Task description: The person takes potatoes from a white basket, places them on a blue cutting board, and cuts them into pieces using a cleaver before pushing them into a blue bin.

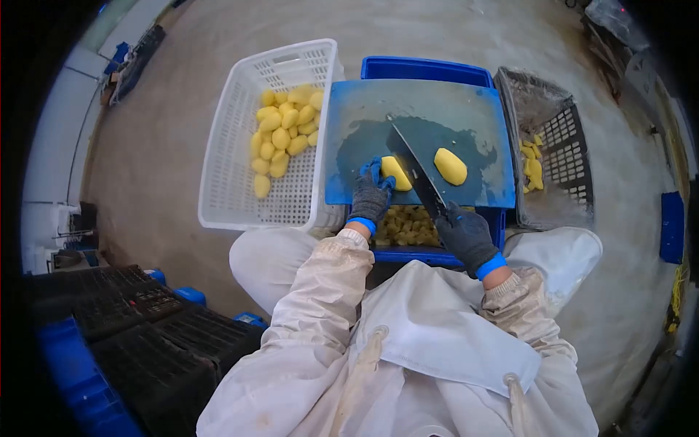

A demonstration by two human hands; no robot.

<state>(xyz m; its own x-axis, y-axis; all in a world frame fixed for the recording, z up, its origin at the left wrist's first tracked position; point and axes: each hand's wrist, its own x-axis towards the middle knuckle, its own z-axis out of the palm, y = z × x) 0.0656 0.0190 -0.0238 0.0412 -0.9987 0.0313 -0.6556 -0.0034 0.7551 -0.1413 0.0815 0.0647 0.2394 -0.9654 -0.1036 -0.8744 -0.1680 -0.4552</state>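
In a dark glove, my right hand (466, 234) is wrapped round the handle of a large kitchen knife (417, 172). The blade slants up and left across a blue cutting board (477, 116). Left of the blade, my gloved left hand (372, 193) has its fingertips closed on a peeled potato piece (395, 173), pressing it to the board. Another yellow potato piece (451, 167) lies to the right of the blade, touched by neither hand. Wet patches and small scraps mark the board.
A white crate (211, 175) with many peeled potatoes (282, 138) stands at the left. Below the board, a blue bin (415, 255) contains cut potato chunks (408, 226). At the right, a dark, plastic-lined crate (561, 211) has several yellow pieces (533, 171). Black crates (153, 349) stand lower left.
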